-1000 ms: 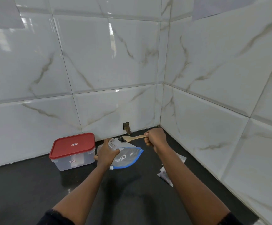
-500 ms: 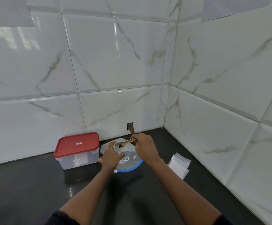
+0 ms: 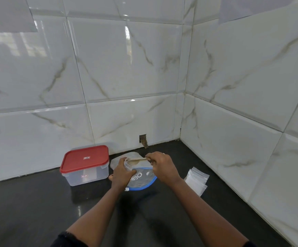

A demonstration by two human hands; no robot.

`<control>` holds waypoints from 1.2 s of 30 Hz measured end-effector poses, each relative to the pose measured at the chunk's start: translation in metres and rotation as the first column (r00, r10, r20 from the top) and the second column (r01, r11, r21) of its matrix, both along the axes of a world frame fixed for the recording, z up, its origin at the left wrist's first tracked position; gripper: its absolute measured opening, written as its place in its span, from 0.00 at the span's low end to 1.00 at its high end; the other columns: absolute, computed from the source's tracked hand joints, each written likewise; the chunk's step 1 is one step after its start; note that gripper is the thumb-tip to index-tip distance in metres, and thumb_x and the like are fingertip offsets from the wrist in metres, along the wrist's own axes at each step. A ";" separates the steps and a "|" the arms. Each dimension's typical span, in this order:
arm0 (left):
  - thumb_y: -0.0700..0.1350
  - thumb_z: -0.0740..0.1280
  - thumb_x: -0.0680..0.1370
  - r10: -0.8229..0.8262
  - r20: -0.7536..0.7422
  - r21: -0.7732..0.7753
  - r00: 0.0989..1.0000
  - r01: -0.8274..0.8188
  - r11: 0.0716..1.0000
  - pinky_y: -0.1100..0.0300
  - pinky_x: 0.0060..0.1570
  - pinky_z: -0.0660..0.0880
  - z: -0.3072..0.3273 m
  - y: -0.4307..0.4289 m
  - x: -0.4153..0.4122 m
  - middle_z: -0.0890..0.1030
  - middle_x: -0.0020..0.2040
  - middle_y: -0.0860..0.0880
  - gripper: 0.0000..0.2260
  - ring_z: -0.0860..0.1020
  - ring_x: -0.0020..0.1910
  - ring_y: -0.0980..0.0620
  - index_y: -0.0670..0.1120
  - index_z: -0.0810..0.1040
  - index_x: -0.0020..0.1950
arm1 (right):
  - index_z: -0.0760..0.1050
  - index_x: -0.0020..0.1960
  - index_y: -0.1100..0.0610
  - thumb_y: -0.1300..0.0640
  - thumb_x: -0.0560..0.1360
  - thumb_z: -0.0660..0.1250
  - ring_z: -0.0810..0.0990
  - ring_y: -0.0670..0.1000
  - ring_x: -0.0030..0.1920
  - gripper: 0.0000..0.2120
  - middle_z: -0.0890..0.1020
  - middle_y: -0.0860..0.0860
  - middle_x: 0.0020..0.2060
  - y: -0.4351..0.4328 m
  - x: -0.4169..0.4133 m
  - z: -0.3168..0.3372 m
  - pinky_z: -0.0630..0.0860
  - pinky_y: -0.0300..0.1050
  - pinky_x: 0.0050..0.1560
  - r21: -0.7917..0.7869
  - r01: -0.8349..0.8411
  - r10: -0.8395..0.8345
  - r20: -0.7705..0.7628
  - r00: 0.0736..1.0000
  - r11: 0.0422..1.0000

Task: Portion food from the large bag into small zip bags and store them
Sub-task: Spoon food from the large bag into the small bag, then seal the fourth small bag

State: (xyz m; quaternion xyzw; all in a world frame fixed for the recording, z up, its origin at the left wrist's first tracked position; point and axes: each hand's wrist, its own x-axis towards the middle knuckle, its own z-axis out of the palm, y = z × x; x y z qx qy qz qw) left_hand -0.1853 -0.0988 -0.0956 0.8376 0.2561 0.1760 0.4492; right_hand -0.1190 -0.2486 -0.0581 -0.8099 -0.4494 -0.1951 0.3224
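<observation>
A large blue-edged food bag (image 3: 142, 180) lies on the black counter (image 3: 38, 211) near the wall. My left hand (image 3: 121, 172) grips a small clear zip bag (image 3: 129, 165) at its mouth, holding it above the large bag. My right hand (image 3: 162, 166) grips the handle of a wooden spoon (image 3: 135, 160), whose bowl is inside the small bag's opening. What the spoon carries cannot be made out.
A clear plastic box with a red lid (image 3: 86, 164) stands shut to the left. A stack of empty small zip bags (image 3: 196, 180) lies to the right. Tiled walls (image 3: 233, 139) meet in a corner close behind and to the right.
My right hand moved left with the spoon, bringing its bowl from beside the small bag into the bag's mouth. My left hand kept its hold on the bag.
</observation>
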 end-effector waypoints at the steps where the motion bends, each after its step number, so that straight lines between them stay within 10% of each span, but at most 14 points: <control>1: 0.43 0.72 0.72 -0.002 -0.008 -0.003 1.000 0.002 1.000 0.52 0.61 0.70 -0.001 -0.001 0.000 0.74 0.65 0.42 0.29 0.74 0.62 0.44 0.44 0.64 0.69 | 0.80 0.58 0.63 0.68 0.73 0.67 0.83 0.53 0.48 0.14 0.84 0.57 0.50 -0.003 0.000 -0.001 0.78 0.43 0.53 -0.049 -0.027 0.028 0.012 1.000 0.998; 4: 0.44 0.73 0.71 -0.035 -0.024 -0.033 0.999 0.034 0.999 0.49 0.63 0.72 -0.005 0.001 -0.001 0.74 0.64 0.43 0.29 0.74 0.61 0.45 0.45 0.64 0.69 | 0.82 0.52 0.65 0.72 0.69 0.68 0.83 0.52 0.37 0.13 0.85 0.58 0.41 -0.010 0.006 -0.009 0.83 0.45 0.42 0.131 0.016 -0.018 0.011 1.000 0.991; 7: 0.45 0.74 0.69 -0.062 -0.091 -0.012 0.994 0.061 0.998 0.43 0.63 0.70 -0.015 0.006 -0.001 0.75 0.61 0.45 0.29 0.75 0.59 0.46 0.50 0.64 0.66 | 0.80 0.56 0.65 0.70 0.75 0.64 0.80 0.49 0.36 0.11 0.83 0.58 0.40 -0.017 0.015 -0.016 0.81 0.42 0.43 0.339 0.323 -0.187 -0.377 0.907 0.883; 10: 0.40 0.72 0.70 -0.036 -0.190 -0.024 0.981 0.032 0.999 0.42 0.64 0.69 -0.022 0.011 0.003 0.74 0.60 0.45 0.29 0.74 0.58 0.46 0.50 0.63 0.67 | 0.78 0.60 0.63 0.64 0.79 0.61 0.80 0.49 0.40 0.12 0.83 0.58 0.44 -0.028 0.031 -0.034 0.77 0.36 0.40 0.245 0.594 -0.228 -0.761 0.608 0.767; 16: 0.54 0.75 0.60 -0.127 -0.299 -0.134 0.946 0.090 0.987 0.42 0.66 0.66 -0.031 0.024 0.005 0.67 0.69 0.45 0.44 0.68 0.65 0.44 0.50 0.58 0.70 | 0.80 0.54 0.65 0.63 0.78 0.59 0.82 0.56 0.47 0.12 0.84 0.59 0.45 -0.032 0.041 -0.091 0.78 0.46 0.45 -0.063 0.640 -0.384 -0.843 0.376 0.766; 21: 0.78 0.62 0.57 -0.061 -0.035 -0.277 0.998 0.049 0.960 0.40 0.64 0.68 -0.006 0.015 0.002 0.61 0.72 0.44 0.53 0.66 0.67 0.39 0.50 0.55 0.74 | 0.78 0.53 0.64 0.55 0.80 0.59 0.83 0.54 0.46 0.14 0.83 0.58 0.44 -0.011 0.030 -0.109 0.81 0.51 0.48 -0.218 0.554 -0.501 -0.751 0.431 0.804; 26: 0.59 0.46 0.81 0.041 0.150 -0.512 0.988 0.042 0.858 0.57 0.31 0.72 0.005 0.000 0.006 0.73 0.50 0.39 0.24 0.71 0.35 0.47 0.47 0.61 0.72 | 0.75 0.58 0.61 0.53 0.81 0.58 0.82 0.53 0.51 0.14 0.81 0.56 0.52 -0.002 0.023 -0.107 0.80 0.48 0.53 -0.442 0.419 -0.605 -0.654 0.455 0.793; 30: 0.52 0.51 0.82 0.004 0.197 -0.505 0.980 0.097 0.858 0.53 0.32 0.76 0.010 -0.008 0.009 0.74 0.43 0.39 0.18 0.73 0.33 0.47 0.44 0.66 0.66 | 0.73 0.59 0.58 0.52 0.81 0.59 0.81 0.52 0.54 0.13 0.80 0.54 0.54 -0.004 0.023 -0.094 0.77 0.44 0.51 -0.498 0.402 -0.638 -0.549 0.540 0.768; 33: 0.48 0.56 0.81 0.018 0.191 -0.508 0.981 0.083 0.857 0.60 0.33 0.78 0.011 -0.014 0.012 0.76 0.47 0.40 0.13 0.77 0.36 0.48 0.42 0.69 0.61 | 0.75 0.55 0.58 0.50 0.81 0.57 0.82 0.48 0.47 0.14 0.82 0.52 0.46 -0.005 0.020 -0.078 0.78 0.42 0.47 -0.386 0.490 -0.624 -0.471 0.624 0.782; 36: 0.47 0.60 0.80 0.076 0.197 -0.478 0.978 0.028 0.878 0.66 0.32 0.75 0.008 -0.019 0.016 0.75 0.43 0.44 0.09 0.75 0.40 0.50 0.41 0.72 0.52 | 0.76 0.50 0.56 0.49 0.81 0.56 0.80 0.46 0.41 0.14 0.80 0.50 0.41 -0.001 0.017 -0.059 0.79 0.39 0.43 0.017 0.372 -0.248 -0.718 0.650 0.928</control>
